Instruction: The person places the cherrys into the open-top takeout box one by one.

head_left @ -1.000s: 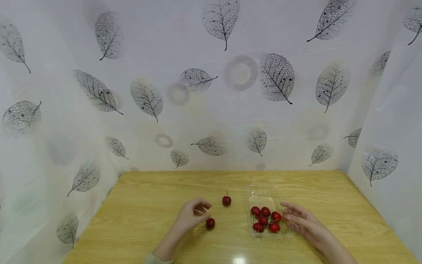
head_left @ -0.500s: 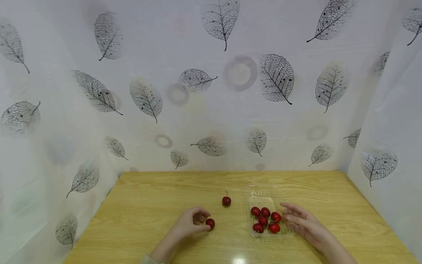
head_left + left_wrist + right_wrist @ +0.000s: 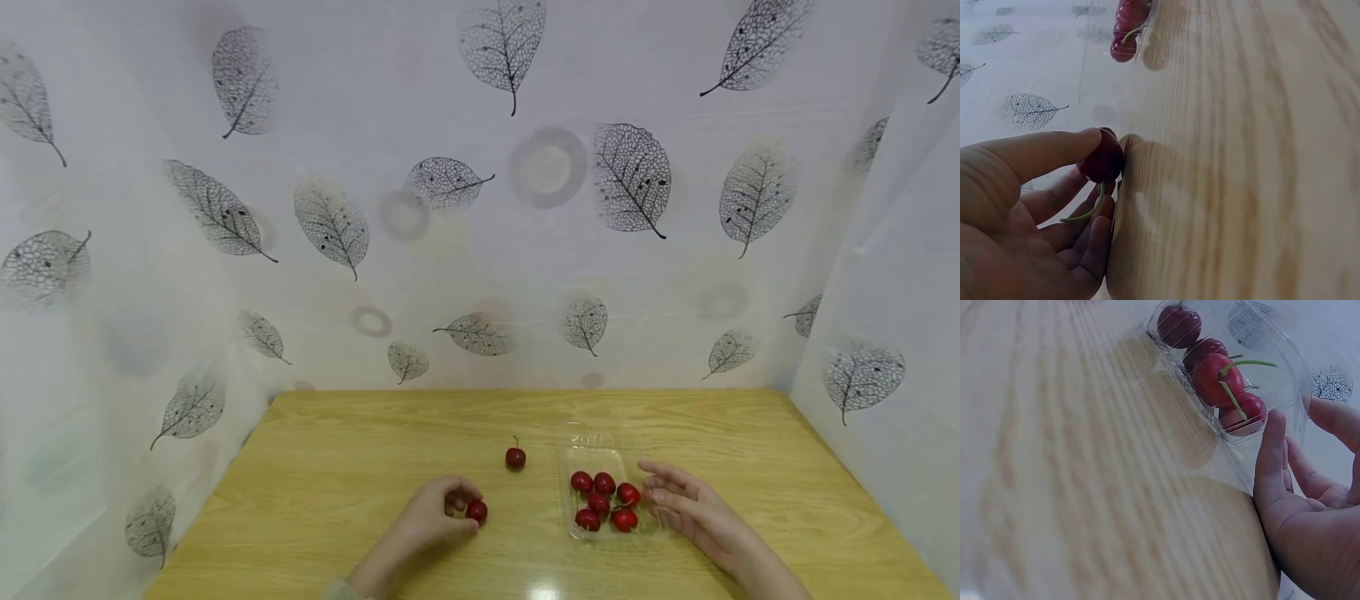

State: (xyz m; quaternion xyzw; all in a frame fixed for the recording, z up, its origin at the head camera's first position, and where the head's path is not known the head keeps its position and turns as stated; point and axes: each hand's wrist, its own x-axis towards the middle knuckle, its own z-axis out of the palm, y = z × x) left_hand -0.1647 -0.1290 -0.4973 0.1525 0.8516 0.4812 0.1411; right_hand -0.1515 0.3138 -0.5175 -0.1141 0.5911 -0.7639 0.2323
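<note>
On the wooden table, my left hand (image 3: 435, 512) pinches a dark red cherry (image 3: 477, 512) between thumb and fingers. The left wrist view shows the thumb against this cherry (image 3: 1102, 161), its green stem (image 3: 1094, 211) hanging toward the palm; part of the far fingers is hidden behind the fruit. A clear plastic box (image 3: 596, 457) stands to the right, with several red cherries (image 3: 598, 503) in its nearer part. My right hand (image 3: 701, 512) rests beside the box's right wall, fingers loosely bent, the fingertips at the plastic (image 3: 1297, 375).
Another cherry (image 3: 515, 457) with an upright stem lies on the table between the left hand and the box, farther back. A pale sheet with leaf prints (image 3: 630, 175) hangs behind and at both sides of the wooden table (image 3: 345, 442).
My left hand has come down slightly, and its thumb and fingers have closed around the nearer cherry, which shifted a touch. The right hand and the box have stayed put.
</note>
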